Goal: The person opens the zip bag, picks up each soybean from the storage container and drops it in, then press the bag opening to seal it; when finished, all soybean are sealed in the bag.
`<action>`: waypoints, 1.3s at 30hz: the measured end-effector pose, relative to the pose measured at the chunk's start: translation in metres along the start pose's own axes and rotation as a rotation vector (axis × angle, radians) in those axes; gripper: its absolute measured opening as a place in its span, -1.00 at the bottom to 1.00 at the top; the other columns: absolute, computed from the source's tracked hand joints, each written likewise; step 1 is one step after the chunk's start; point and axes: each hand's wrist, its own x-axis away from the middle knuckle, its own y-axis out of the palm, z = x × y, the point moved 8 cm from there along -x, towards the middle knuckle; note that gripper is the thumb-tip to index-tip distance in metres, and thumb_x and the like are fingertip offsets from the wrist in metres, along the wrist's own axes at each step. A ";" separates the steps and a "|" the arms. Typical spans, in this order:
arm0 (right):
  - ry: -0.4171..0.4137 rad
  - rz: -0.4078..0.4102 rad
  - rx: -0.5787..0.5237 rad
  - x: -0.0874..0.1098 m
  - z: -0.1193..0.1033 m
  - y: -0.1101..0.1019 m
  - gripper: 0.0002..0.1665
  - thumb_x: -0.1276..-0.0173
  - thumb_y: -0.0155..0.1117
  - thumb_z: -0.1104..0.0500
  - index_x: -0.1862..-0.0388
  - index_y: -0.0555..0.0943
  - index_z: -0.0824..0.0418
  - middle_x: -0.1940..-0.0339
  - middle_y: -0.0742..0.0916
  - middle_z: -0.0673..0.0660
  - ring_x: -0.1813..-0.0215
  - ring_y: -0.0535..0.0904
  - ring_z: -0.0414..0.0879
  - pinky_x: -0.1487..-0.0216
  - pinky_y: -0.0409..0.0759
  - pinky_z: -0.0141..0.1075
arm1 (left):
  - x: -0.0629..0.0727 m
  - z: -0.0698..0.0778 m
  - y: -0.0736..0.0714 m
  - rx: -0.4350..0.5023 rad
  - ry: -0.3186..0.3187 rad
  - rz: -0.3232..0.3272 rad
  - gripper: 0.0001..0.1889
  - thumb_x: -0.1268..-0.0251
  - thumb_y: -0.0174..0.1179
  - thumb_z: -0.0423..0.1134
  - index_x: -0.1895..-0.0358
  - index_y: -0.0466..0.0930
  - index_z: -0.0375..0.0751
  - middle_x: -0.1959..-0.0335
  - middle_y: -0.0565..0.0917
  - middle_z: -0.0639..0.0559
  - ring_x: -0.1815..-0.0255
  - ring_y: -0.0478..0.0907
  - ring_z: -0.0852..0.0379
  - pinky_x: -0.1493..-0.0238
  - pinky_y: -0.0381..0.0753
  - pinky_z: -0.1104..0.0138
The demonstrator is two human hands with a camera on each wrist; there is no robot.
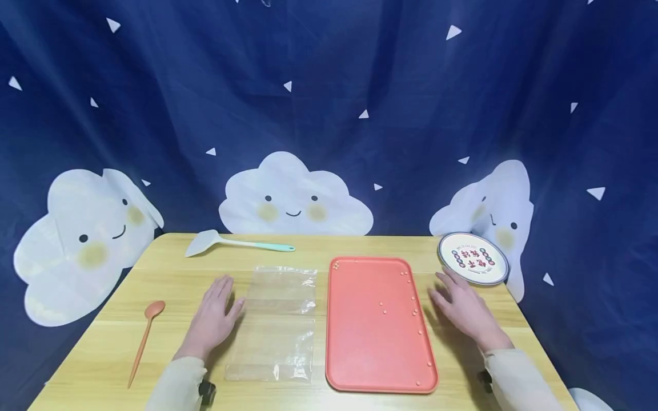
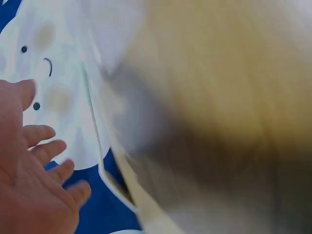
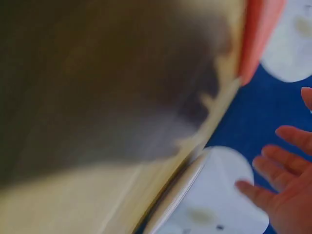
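My left hand [image 1: 212, 317] is held over the table with fingers extended, just left of a clear plastic bag [image 1: 277, 325] that lies flat. In the left wrist view the same hand [image 2: 39, 165] has its fingers spread and holds nothing. Across the table, my right hand [image 1: 466, 311] hovers between a red tray [image 1: 380, 348] and a round plate [image 1: 473, 258] with red lettering. The right wrist view shows this hand [image 3: 287, 180] with loose fingers and an unfilled palm. Several small pale beads [image 1: 414, 312] are scattered on the tray, mostly along its right side.
A white spatula [image 1: 205, 242] with a mint handle lies at the back left. Toward the left edge is an orange-brown spoon [image 1: 154, 309]. The wooden table [image 1: 169, 274] ends at a dark blue curtain [image 1: 329, 125] with cloud prints.
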 end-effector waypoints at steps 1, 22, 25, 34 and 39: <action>-0.017 0.004 -0.037 -0.004 -0.007 0.000 -0.39 -0.43 0.24 0.03 -0.29 0.45 0.39 -0.35 0.44 0.40 -0.34 0.33 0.37 -0.32 0.28 0.27 | -0.003 -0.001 0.000 0.057 -0.010 0.000 -0.35 -0.54 0.01 -0.08 -0.44 0.14 -0.52 -0.48 0.12 -0.41 -0.48 -0.03 -0.38 -0.45 -0.04 -0.20; -0.055 -0.363 -0.431 -0.106 -0.131 0.092 -0.56 -0.40 0.30 0.16 -0.23 0.60 0.21 -0.15 0.67 0.08 -0.26 0.51 0.01 -0.30 0.46 -0.05 | -0.069 -0.026 0.010 0.520 -0.417 0.063 -0.55 -0.39 0.19 -0.26 -0.23 0.47 -0.49 -0.10 0.57 -0.37 -0.14 0.49 -0.21 -0.19 0.50 0.06; -0.071 -0.386 -0.443 -0.116 -0.143 0.103 -0.57 -0.42 0.27 0.19 -0.25 0.58 0.23 -0.17 0.66 0.12 -0.28 0.50 0.01 -0.31 0.45 -0.08 | -0.074 -0.033 0.012 0.506 -0.436 0.073 -0.56 -0.38 0.19 -0.27 -0.20 0.49 -0.52 -0.12 0.56 -0.39 -0.16 0.48 -0.24 -0.20 0.49 0.04; -0.197 -0.376 -0.333 -0.138 -0.179 0.130 -0.61 -0.38 0.24 0.29 -0.18 0.60 0.35 -0.08 0.70 0.19 -0.10 0.59 0.05 -0.19 0.55 -0.14 | -0.084 -0.040 0.019 0.472 -0.484 0.064 -0.59 -0.35 0.22 -0.27 -0.15 0.54 -0.51 -0.10 0.59 -0.39 -0.14 0.51 -0.26 -0.14 0.54 0.03; -0.153 -0.426 -0.307 -0.147 -0.192 0.148 -0.62 -0.40 0.23 0.30 -0.18 0.60 0.33 -0.11 0.69 0.16 -0.19 0.56 0.02 -0.25 0.50 -0.19 | -0.093 -0.033 0.023 0.424 -0.463 0.043 -0.58 -0.33 0.24 -0.26 -0.13 0.55 -0.50 -0.07 0.60 -0.39 -0.12 0.52 -0.25 -0.14 0.53 0.02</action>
